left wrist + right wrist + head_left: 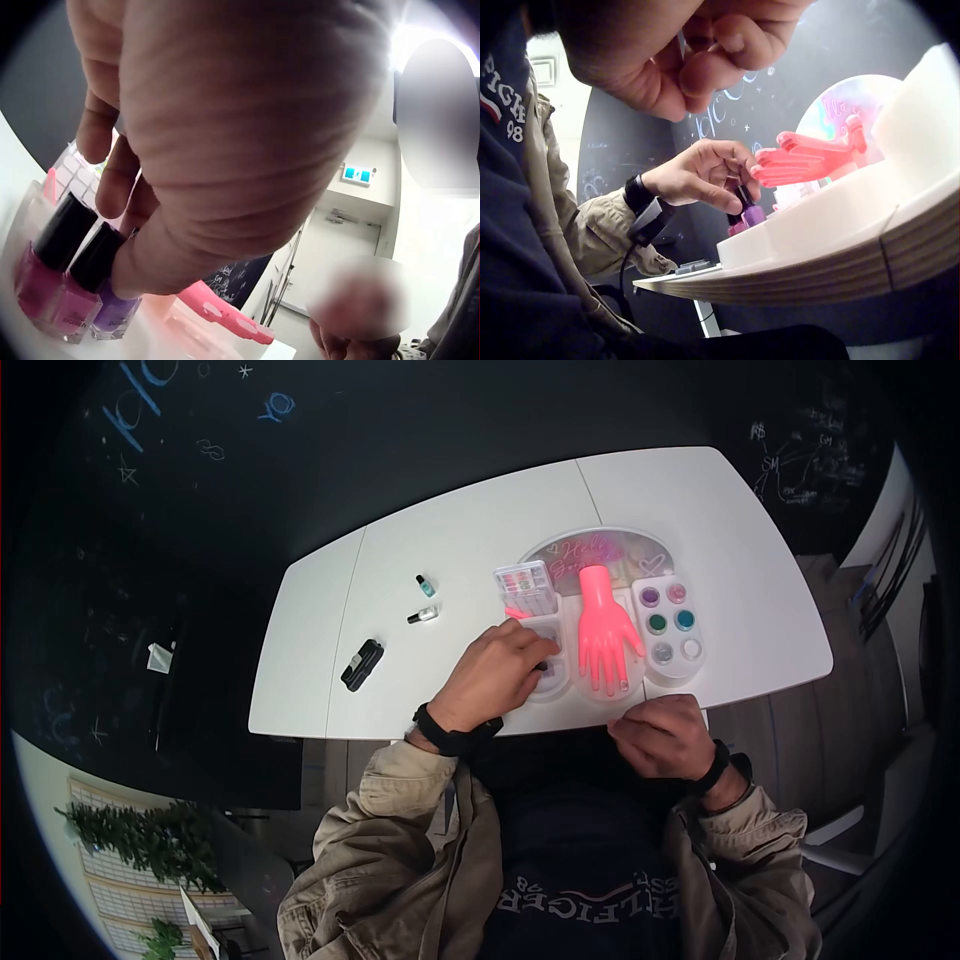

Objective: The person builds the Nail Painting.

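My left hand (495, 672) reaches into the white tray left of the pink model hand (600, 622). Its thumb and fingers pinch the black cap of a purple polish bottle (755, 215), which stands beside a magenta bottle (39, 289) and a pink bottle (75, 309). The model hand lies palm-down on a white stand, with something small and light on one fingertip (624, 685). Off the table's front edge, my right hand (665, 735) has its fingers curled and fingertips together; I see nothing clearly held there.
On the right, a white tray (673, 665) holds several coloured pots. A clear case (524, 582) stands at the left tray's back. Teal (427, 587) and silver (424, 616) bottles and a black case (362, 665) lie farther left on the white table (460, 540).
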Tool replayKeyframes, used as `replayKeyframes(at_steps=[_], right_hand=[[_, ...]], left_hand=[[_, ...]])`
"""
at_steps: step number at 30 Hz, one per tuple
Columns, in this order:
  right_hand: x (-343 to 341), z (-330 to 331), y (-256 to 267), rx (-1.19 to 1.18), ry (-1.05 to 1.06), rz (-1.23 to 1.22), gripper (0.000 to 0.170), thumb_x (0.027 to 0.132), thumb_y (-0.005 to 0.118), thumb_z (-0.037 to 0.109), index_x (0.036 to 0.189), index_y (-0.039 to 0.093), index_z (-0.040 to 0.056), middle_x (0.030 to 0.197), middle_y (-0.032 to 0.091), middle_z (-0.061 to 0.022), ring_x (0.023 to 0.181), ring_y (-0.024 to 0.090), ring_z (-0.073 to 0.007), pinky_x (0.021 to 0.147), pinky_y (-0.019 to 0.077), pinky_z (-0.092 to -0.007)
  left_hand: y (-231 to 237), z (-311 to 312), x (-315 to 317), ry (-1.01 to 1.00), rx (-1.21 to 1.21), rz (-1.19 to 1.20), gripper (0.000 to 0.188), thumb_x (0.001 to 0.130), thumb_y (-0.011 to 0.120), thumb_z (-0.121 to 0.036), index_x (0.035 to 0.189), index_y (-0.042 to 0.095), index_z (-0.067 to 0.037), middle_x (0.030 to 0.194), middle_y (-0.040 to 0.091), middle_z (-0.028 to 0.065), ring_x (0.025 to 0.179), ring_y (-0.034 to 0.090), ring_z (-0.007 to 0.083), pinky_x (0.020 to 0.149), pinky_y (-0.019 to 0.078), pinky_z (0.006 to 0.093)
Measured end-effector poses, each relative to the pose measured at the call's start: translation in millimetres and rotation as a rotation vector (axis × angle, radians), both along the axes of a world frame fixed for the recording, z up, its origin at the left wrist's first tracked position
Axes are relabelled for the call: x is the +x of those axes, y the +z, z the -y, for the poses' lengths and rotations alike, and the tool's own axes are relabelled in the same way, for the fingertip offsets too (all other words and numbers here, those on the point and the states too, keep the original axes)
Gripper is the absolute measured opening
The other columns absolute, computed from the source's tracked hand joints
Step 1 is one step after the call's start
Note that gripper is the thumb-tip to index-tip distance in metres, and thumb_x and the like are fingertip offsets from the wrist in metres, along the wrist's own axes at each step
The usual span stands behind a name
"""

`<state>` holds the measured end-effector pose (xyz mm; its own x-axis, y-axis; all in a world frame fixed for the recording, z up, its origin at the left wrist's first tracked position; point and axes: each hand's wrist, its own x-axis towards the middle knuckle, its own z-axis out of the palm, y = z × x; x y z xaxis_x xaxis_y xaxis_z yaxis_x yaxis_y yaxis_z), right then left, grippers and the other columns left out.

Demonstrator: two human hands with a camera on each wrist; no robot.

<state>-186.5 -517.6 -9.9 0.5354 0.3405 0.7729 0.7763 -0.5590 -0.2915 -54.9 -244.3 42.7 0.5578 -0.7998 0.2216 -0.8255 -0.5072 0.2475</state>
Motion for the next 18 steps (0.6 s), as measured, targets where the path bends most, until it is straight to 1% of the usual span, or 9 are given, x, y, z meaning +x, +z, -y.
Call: replayKeyframes(at_steps=[2,5,8,10,11,12,14,17,18], right_hand=[[0,0,0,0.004,0.000,0.004,0.025,0.073,0.091,0.001,0.095,0.081,0.0066,0.088,0.069,-0.0023,0.065,0.071,-0.0202,0.057,0.0586,-0.0340],[1,0,1,0.010,0.009,-0.005,0.024,0.074,0.091,0.001,0.095,0.081,0.0065,0.088,0.069,-0.0023,0.065,0.071,-0.0201,0.056,0.0583,-0.0339],[0,-1,1,0.008,0.001,0.005,0.022,0.075,0.091,0.001,0.094,0.081,0.0063,0.087,0.069,-0.0026,0.064,0.071,-0.0201,0.056,0.0578,-0.0335],[0,0,2,0.004,-0.002,0.006,0.021,0.075,0.091,0.001,0.093,0.081,0.0063,0.086,0.069,-0.0028,0.064,0.071,-0.0200,0.056,0.0575,-0.0332],[0,-1,3,0.002,-0.003,0.006,0.020,0.076,0.091,0.001,0.093,0.081,0.0063,0.085,0.069,-0.0029,0.064,0.071,-0.0200,0.056,0.0573,-0.0331],[0,-1,2,0.008,-0.004,0.008,0.020,0.076,0.091,0.001,0.092,0.081,0.0063,0.085,0.069,-0.0028,0.064,0.071,-0.0199,0.056,0.0571,-0.0331],[0,-2,3,0.019,-0.008,0.016,0.019,0.077,0.091,0.002,0.092,0.080,0.0063,0.084,0.068,-0.0027,0.063,0.070,-0.0197,0.055,0.0568,-0.0331],[0,-1,2,0.010,-0.017,0.007,0.018,0.077,0.090,0.002,0.092,0.080,0.0065,0.084,0.068,-0.0023,0.063,0.070,-0.0191,0.055,0.0561,-0.0332],[0,-1,2,0.014,-0.014,0.008,0.018,0.077,0.090,0.002,0.091,0.080,0.0066,0.084,0.068,-0.0022,0.063,0.070,-0.0188,0.055,0.0559,-0.0331]], left_hand=[[-2,1,-1,0.002,0.014,0.035,0.039,0.085,0.083,-0.006,0.124,0.078,-0.008,0.111,0.076,0.0094,0.109,0.069,0.0336,0.099,0.0588,0.0442],[3,1,-2,0.002,0.051,0.038,0.039,0.086,0.085,-0.009,0.124,0.078,-0.008,0.116,0.076,0.0092,0.110,0.070,0.0337,0.099,0.0591,0.0440],[19,-6,1,-0.007,-0.014,-0.021,0.037,0.088,0.087,-0.014,0.124,0.078,-0.008,0.121,0.077,0.0094,0.113,0.070,0.0334,0.100,0.0589,0.0441],[30,-15,10,0.005,-0.073,0.003,0.036,0.089,0.088,-0.017,0.122,0.078,-0.007,0.120,0.078,0.0106,0.112,0.071,0.0330,0.097,0.0601,0.0439],[38,-22,17,0.044,-0.068,-0.016,0.035,0.090,0.088,-0.016,0.123,0.078,-0.006,0.118,0.079,0.0113,0.107,0.073,0.0325,0.093,0.0610,0.0435],[42,-30,26,0.068,-0.085,0.055,0.030,0.093,0.087,-0.016,0.120,0.079,-0.006,0.114,0.080,0.0114,0.098,0.075,0.0312,0.086,0.0620,0.0426],[53,-47,46,0.176,-0.124,0.012,0.022,0.096,0.085,-0.015,0.115,0.080,-0.006,0.110,0.081,0.0104,0.091,0.077,0.0280,0.078,0.0610,0.0396],[63,-72,79,0.281,-0.149,0.044,0.012,0.099,0.079,-0.009,0.111,0.081,-0.006,0.103,0.083,0.0066,0.084,0.077,0.0223,0.069,0.0563,0.0329],[64,-80,94,0.280,-0.171,0.058,0.012,0.097,0.078,-0.004,0.109,0.080,-0.003,0.101,0.082,0.0108,0.078,0.077,0.0270,0.071,0.0605,0.0355]])
